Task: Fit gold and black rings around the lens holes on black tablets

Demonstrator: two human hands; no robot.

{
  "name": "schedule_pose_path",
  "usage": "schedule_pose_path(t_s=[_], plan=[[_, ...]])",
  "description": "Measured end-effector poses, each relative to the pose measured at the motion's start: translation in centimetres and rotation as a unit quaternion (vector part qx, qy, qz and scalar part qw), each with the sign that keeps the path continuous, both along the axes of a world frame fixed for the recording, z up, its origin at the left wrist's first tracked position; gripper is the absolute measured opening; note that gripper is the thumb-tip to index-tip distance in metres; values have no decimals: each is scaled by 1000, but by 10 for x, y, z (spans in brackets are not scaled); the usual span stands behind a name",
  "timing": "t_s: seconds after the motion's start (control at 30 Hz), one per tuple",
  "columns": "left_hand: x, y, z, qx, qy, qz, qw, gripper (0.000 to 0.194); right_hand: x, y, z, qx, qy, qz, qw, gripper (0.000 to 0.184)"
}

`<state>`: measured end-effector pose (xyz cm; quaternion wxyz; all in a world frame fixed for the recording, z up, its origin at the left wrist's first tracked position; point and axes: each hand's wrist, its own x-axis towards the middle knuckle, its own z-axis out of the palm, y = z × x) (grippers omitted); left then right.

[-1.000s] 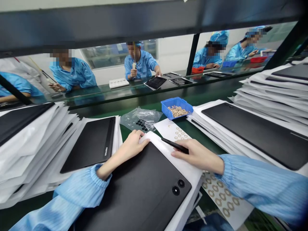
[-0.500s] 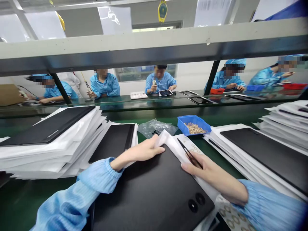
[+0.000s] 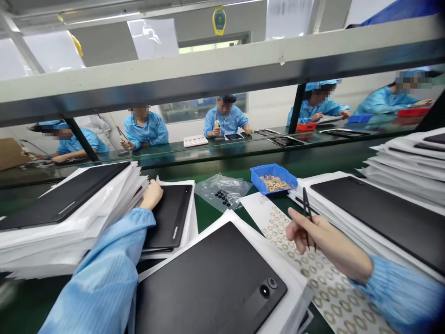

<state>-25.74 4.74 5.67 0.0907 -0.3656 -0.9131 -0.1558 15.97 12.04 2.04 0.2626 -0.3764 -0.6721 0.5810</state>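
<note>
My left hand is at the left edge of a black tablet back panel on the second stack, its fingers curled down; what they grip, if anything, is hidden. In my right hand are dark tweezers, points up, over a white sheet of ring-shaped stickers. Right before me another black panel with two camera openings lies on white sheets, with neither hand touching it.
Tall stacks of panels and white sheets stand at left and right. Behind the front panel are a clear bag with black rings and a blue tray of small tan rings. Several co-workers sit beyond the shelf beam.
My left hand has let go of the front panel's far corner and moved left to the second stack. My right hand has moved right, away from the panel, still holding the tweezers.
</note>
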Motion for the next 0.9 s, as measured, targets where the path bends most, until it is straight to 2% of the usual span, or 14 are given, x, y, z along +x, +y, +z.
schedule_pose_path(t_s=[0.07, 0.13, 0.23, 0.3, 0.37, 0.47, 0.57, 0.63, 0.73, 0.8, 0.9], plan=[[-3, 0, -12, -25, 14, 59, 998, 30, 9, 6, -4, -6, -12, -29, 1000, 60], [-5, -2, -16, -47, 38, 98, 993, 30, 19, 10, -7, -30, -17, -59, 998, 62], [1, -2, -11, -71, 83, 96, 989, 29, 28, 14, -10, -58, 1, -78, 995, 59], [14, 1, -5, -77, 112, 58, 989, 29, 29, 17, -11, -50, 21, -77, 996, 49], [39, 10, 0, -80, 133, -22, 988, 29, 23, 25, -11, -30, 32, -80, 996, 37], [97, 32, -2, -93, 130, -225, 961, 27, 7, 45, -18, 5, 32, -95, 995, 23], [164, 55, -16, -99, 91, -450, 883, 29, -13, 70, -31, 44, 30, -115, 992, 19], [199, 68, -30, -102, 68, -549, 827, 32, -23, 84, -40, 80, 27, -135, 987, 19], [226, 78, -53, -101, 53, -615, 780, 34, -28, 96, -50, 132, 17, -167, 977, 23], [229, 79, -65, -97, 47, -630, 769, 35, -28, 99, -54, 158, 5, -178, 971, 24], [225, 79, -72, -92, 38, -638, 763, 36, -28, 100, -57, 184, -14, -178, 966, 23]])
